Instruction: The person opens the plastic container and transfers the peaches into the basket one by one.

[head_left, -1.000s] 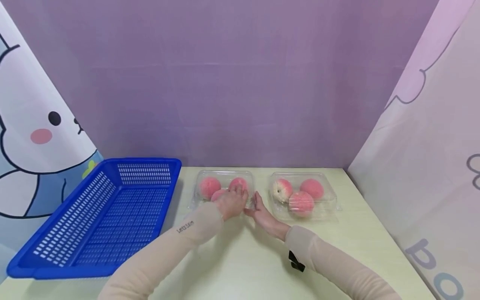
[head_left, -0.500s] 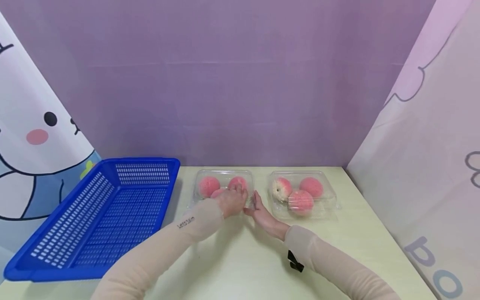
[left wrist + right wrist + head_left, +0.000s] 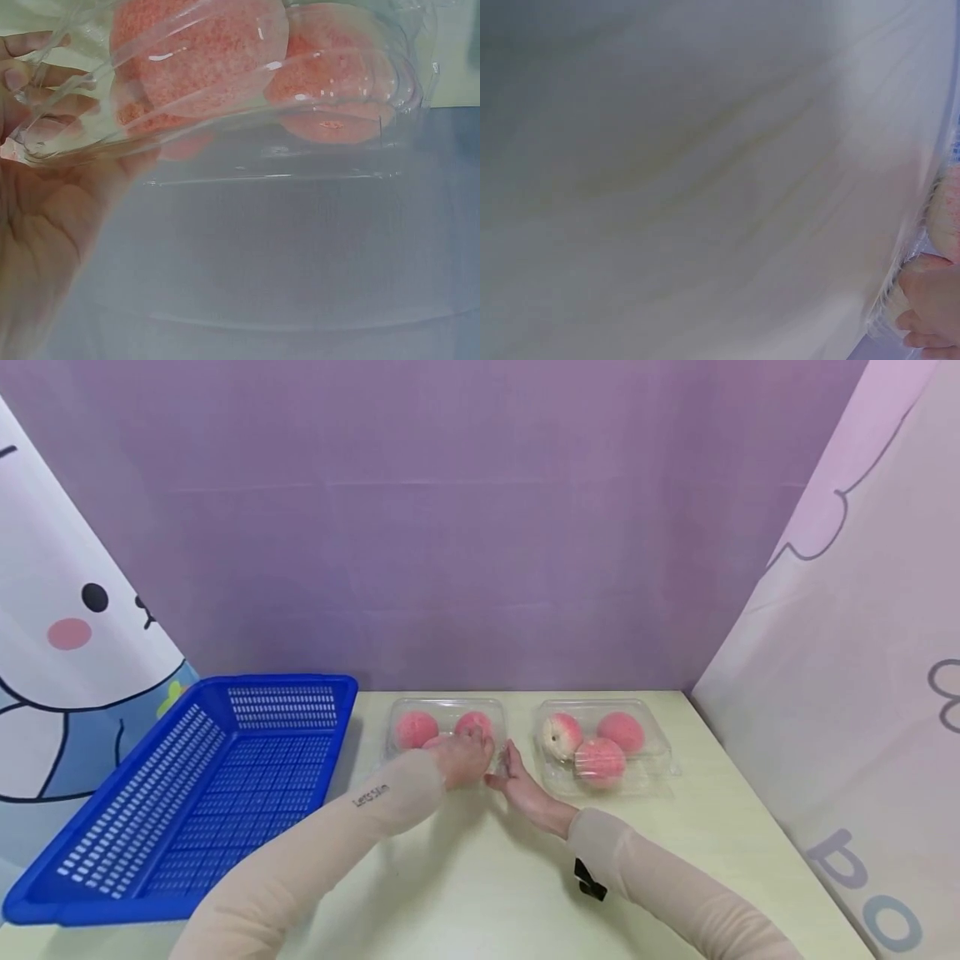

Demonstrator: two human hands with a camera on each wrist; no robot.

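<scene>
Working at: we have both hands on the left box [image 3: 447, 727], a clear lidded box of peaches on the surface [image 3: 480, 877].
Left hand [image 3: 467, 760]: fingers curled over the box's near right corner, gripping the lid edge; the left wrist view shows the clear lid [image 3: 225, 97] against the fingers [image 3: 30, 82] with peaches [image 3: 199, 45] under it.
Right hand [image 3: 519, 785]: fingers held straight against the box's right edge, nothing clasped; the right wrist view is too blurred to add more.
Done: we judge nothing finished; the basket [image 3: 202, 793] holds no fruit.
In hand: we judge the lid is being started; whether it has parted from the base we cannot tell.
Left: the right box [image 3: 600, 743], lid apparently down, sits untouched, just beside the right hand.
</scene>
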